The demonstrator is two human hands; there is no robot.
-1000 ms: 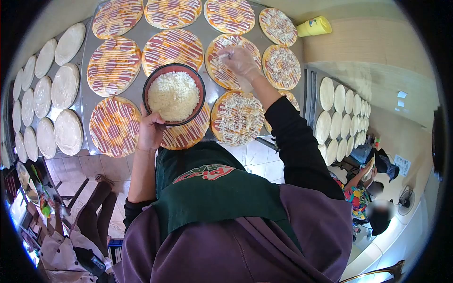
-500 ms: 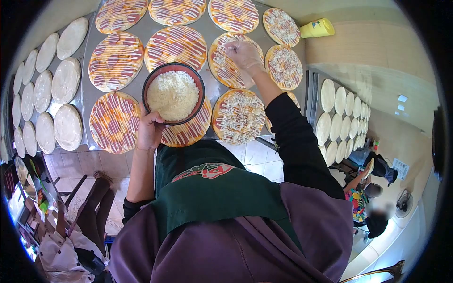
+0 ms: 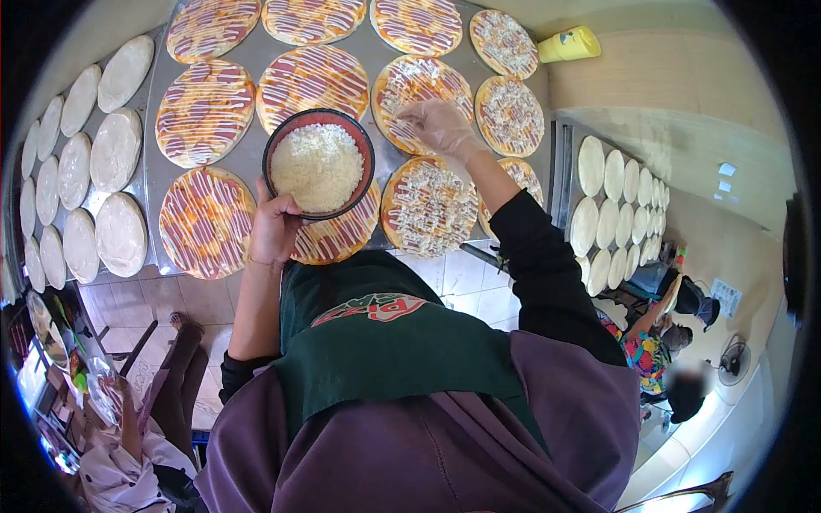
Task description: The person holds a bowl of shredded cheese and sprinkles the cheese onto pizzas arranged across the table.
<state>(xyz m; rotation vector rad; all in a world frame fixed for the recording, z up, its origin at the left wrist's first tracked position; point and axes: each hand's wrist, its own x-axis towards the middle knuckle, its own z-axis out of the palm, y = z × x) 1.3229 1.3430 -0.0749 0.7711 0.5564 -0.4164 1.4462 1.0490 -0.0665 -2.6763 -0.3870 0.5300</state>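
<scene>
R hand (image 3: 440, 128) shifting twd near edge of pizza (image 3: 419, 84), fingers bunching, contents can't tell | L hand (image 3: 275, 227) gripping bowl (image 3: 366, 161) | topping apparently progressing

Bright, soft light over the bench (image 3: 386, 159), shadows faint.
Fisheye curvature bends its surroundings; to its lower left, glare seems to wash out detail.

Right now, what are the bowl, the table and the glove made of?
Bowl: perhaps plastic or glazed ceramic; its reddish wall looks smooth. Table: probably metal, being grey with a dull sheen. Glove: likely thin plastic, since it's see-through and wrinkled.
</scene>
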